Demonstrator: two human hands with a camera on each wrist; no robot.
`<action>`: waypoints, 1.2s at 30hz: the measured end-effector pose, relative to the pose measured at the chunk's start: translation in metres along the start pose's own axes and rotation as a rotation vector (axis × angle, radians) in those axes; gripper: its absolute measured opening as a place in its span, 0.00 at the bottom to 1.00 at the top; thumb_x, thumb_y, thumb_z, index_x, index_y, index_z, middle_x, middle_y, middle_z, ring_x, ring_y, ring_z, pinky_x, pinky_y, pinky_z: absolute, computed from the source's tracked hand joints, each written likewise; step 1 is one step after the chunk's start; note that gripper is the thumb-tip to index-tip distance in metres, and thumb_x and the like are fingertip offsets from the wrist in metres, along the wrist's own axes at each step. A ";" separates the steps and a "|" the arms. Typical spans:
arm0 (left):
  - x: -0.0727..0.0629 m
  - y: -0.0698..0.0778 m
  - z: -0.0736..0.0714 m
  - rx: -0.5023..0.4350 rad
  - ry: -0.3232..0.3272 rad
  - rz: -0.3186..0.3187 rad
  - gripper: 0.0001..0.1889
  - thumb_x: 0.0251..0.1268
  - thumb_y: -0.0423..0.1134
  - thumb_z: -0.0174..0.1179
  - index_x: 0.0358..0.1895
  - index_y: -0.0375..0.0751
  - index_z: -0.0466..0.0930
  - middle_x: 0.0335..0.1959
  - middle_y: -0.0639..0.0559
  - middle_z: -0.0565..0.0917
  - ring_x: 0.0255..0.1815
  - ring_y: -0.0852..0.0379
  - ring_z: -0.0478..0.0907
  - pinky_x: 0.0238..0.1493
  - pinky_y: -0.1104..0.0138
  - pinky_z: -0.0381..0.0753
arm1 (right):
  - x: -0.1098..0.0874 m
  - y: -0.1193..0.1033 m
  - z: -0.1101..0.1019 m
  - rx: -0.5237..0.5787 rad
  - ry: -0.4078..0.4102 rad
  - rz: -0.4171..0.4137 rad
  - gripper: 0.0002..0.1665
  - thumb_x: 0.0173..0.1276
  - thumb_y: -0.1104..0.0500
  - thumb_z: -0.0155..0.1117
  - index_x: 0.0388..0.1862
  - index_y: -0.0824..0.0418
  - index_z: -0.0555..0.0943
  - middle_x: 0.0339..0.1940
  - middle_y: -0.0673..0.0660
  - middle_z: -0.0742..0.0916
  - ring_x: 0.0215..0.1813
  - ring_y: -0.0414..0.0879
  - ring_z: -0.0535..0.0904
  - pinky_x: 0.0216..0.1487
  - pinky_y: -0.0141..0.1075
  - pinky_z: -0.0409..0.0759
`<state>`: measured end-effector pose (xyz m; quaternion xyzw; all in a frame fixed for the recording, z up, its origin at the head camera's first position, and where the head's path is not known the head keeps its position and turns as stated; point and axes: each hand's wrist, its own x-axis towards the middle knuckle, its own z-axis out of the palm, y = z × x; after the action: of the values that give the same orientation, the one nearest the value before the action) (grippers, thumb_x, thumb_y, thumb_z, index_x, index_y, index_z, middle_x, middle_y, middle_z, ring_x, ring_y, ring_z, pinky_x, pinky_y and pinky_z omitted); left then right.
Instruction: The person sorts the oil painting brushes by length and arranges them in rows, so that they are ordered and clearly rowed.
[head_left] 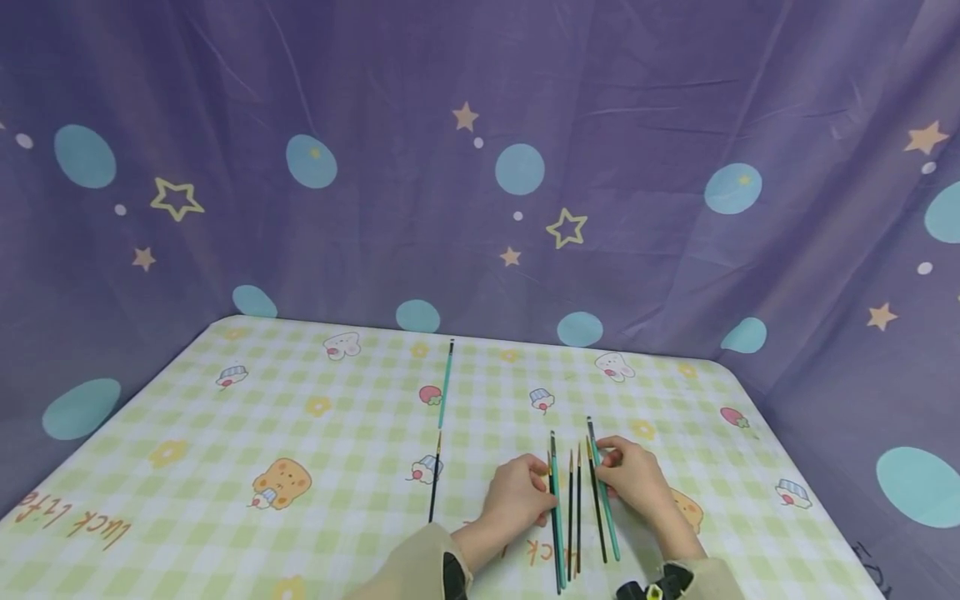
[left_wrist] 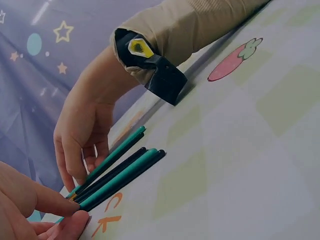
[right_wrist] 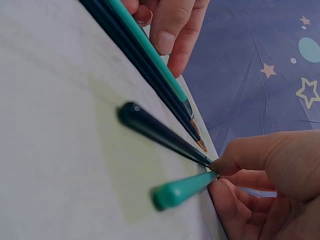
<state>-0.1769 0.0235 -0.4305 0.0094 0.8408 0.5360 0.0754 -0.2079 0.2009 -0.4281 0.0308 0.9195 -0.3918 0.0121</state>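
**Left hand (head_left: 517, 496) and right hand (head_left: 636, 477), both nearly closed**

From where I stand, the left hand has bent fingers, and its thumb and forefinger pinch the left teal brush (head_left: 560, 542). A dark brush (head_left: 556, 550) lies close along it; I cannot tell whether this one is held too. The right hand is similar: thumb and finger pinch the right teal brush (head_left: 611, 525), with the right dark brush (head_left: 599, 517) at the fingertip. Between the hands lie two thin brushes (head_left: 570, 521).

All these are right of the middle of the table (head_left: 360, 533), toward its near edge, their tips pointing to the far edge. A wide stretch of checked cloth (head_left: 757, 483) separates the right hand from the right edge; toward the left edge there is much more room. Left of the left hand, a far teal brush (head_left: 446, 383) almost reaches the far edge, and a lone dark brush (head_left: 435, 475) lies nearer, roughly in line.
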 end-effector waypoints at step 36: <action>0.006 -0.002 -0.007 0.397 0.115 0.208 0.15 0.41 0.33 0.66 0.38 0.35 0.81 0.24 0.53 0.73 0.22 0.60 0.66 0.25 0.69 0.68 | 0.002 0.004 0.001 0.005 -0.009 0.000 0.24 0.52 0.66 0.61 0.51 0.65 0.76 0.25 0.52 0.78 0.21 0.41 0.74 0.20 0.32 0.76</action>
<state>-0.1832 0.0173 -0.4298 0.0800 0.9272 0.3645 -0.0313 -0.2095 0.2028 -0.4319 0.0292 0.9184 -0.3943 0.0161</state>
